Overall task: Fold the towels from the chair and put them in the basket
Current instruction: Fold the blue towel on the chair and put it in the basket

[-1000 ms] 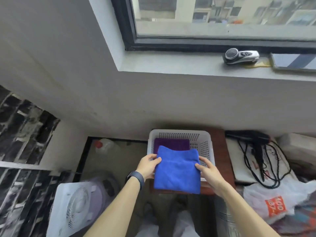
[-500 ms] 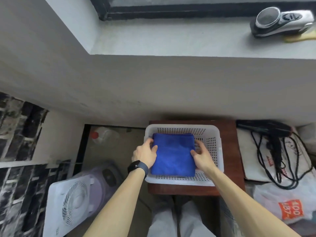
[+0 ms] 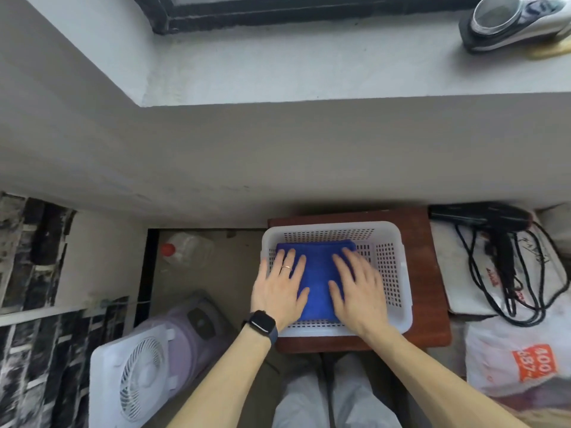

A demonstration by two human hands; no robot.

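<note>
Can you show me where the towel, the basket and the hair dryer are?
towel (image 3: 318, 273), head view, bare blue middle.
basket (image 3: 387, 264), head view, right wall.
hair dryer (image 3: 479, 215), head view, barrel.

A silver-and-black gadget (image 3: 509, 21), possibly an electric shaver, is lying on the grey windowsill (image 3: 278, 66). A black hair dryer (image 3: 482, 216) is resting on a pale cloth bag (image 3: 454, 291), just beside a white plastic bag (image 3: 500, 366) bearing an orange label. A white box fan (image 3: 133, 375) is standing at lower left, near a red-capped jug (image 3: 185, 250).

Towel (image 3: 318, 273) lies in basket (image 3: 398, 273) on stool (image 3: 429, 273); fan (image 3: 133, 372) left, hairdryer (image 3: 482, 217) right.
</note>
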